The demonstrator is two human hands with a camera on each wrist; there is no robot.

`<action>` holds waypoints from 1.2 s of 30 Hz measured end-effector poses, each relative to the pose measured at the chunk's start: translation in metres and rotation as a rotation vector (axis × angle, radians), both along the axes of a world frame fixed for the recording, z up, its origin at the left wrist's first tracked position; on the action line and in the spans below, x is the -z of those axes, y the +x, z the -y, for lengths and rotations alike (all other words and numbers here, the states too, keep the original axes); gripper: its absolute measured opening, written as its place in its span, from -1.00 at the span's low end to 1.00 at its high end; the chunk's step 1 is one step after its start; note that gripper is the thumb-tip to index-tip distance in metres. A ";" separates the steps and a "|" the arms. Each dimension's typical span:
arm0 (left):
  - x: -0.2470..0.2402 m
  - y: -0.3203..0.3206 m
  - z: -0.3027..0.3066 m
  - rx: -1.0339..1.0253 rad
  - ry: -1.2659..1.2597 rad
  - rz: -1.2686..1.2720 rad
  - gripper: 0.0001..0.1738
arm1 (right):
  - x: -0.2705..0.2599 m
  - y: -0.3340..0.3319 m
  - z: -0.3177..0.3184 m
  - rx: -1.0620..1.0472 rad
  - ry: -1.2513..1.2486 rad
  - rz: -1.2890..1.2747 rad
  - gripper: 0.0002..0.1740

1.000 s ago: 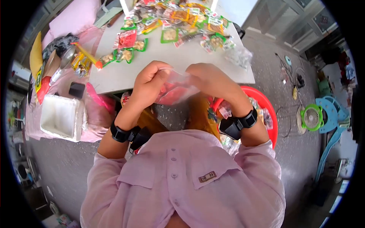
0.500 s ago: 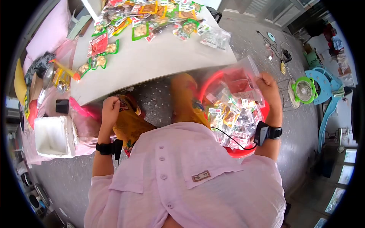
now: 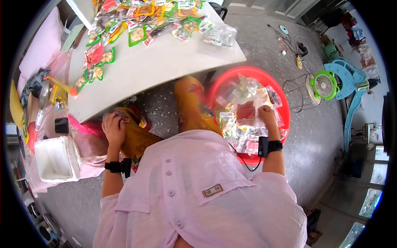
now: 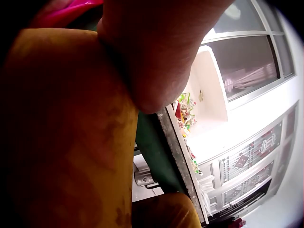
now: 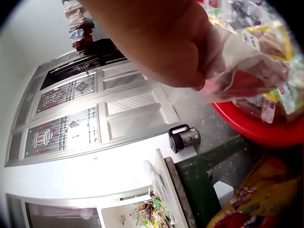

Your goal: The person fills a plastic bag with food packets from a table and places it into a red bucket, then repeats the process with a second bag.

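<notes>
Over the red basin (image 3: pixel 216 78), my right hand (image 3: pixel 267 115) grips the edge of a clear bag (image 3: pixel 246 111) with red contents. In the right wrist view, the blurred bag (image 5: pixel 251 78) hangs from the fingers of my right hand (image 5: pixel 156 42), above the basin rim (image 5: pixel 266 135). Many small sealed packets (image 3: pixel 227 122) fill the basin around and under the bag. My left hand (image 3: pixel 113 129) rests on the yellow trouser leg (image 3: pixel 136 132) with loose fingers, holding nothing; in the left wrist view only part of the hand (image 4: pixel 152 52) shows.
The white table (image 3: pixel 144 70) carries a pile of packets (image 3: pixel 137 34) and clear plastic bags (image 3: pixel 221 34) at its right edge. A white foam box (image 3: pixel 56 159) and a phone (image 3: pixel 61 125) lie at the left. A green fan (image 3: pixel 324 84) stands on the right.
Both hands were together over the lap with the bag; they parted. My right hand carried the bag right and lowered it over the basin. My left hand came down onto the leg, its fingers loosening.
</notes>
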State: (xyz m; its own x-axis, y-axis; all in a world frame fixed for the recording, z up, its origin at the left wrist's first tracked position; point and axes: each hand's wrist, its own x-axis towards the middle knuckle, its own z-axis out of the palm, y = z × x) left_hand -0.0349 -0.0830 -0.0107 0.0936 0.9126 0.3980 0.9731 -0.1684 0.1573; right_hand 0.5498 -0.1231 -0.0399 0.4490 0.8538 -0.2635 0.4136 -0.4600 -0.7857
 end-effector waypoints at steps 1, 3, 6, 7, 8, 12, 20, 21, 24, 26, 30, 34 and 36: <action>0.001 -0.002 0.000 -0.008 -0.003 -0.006 -0.83 | 0.005 -0.012 0.004 0.065 -0.012 -0.112 -0.87; 0.003 -0.003 0.001 -0.015 -0.004 -0.009 -0.83 | 0.006 -0.026 0.006 0.098 0.019 -0.182 -0.89; 0.003 -0.004 0.001 -0.006 0.002 -0.009 -0.82 | 0.004 -0.020 0.004 0.152 0.063 -0.197 -0.89; 0.002 -0.003 0.001 -0.008 0.003 -0.012 -0.83 | 0.002 -0.012 0.003 0.171 0.087 -0.209 -0.88; 0.002 -0.002 0.001 -0.010 0.003 -0.014 -0.83 | -0.004 -0.002 0.004 0.159 0.113 -0.231 -0.87; 0.003 -0.002 0.003 -0.010 0.004 -0.016 -0.83 | -0.010 0.054 0.010 0.275 0.342 -0.262 -0.90; 0.005 -0.005 0.001 -0.017 -0.004 -0.036 -0.83 | 0.009 0.176 0.027 0.595 0.450 -0.171 -0.84; 0.005 -0.004 0.001 -0.018 -0.011 -0.038 -0.83 | 0.001 0.180 0.031 0.616 0.405 -0.104 -0.84; 0.007 -0.005 0.000 -0.015 -0.002 -0.043 -0.83 | 0.005 0.208 0.044 0.584 0.237 0.000 -0.86; 0.006 -0.004 0.000 -0.015 -0.009 -0.042 -0.83 | 0.014 0.221 0.048 0.620 0.101 0.130 -0.85; 0.002 0.000 0.000 -0.011 0.009 -0.031 -0.83 | 0.018 0.243 0.064 0.039 -0.212 1.099 -0.83; -0.001 0.002 -0.001 -0.012 0.010 -0.026 -0.85 | 0.014 0.253 0.077 -0.223 -0.595 1.586 -0.81; -0.008 0.007 0.000 -0.033 -0.003 -0.007 -0.85 | 0.037 0.278 0.098 -0.177 -0.709 1.546 -0.73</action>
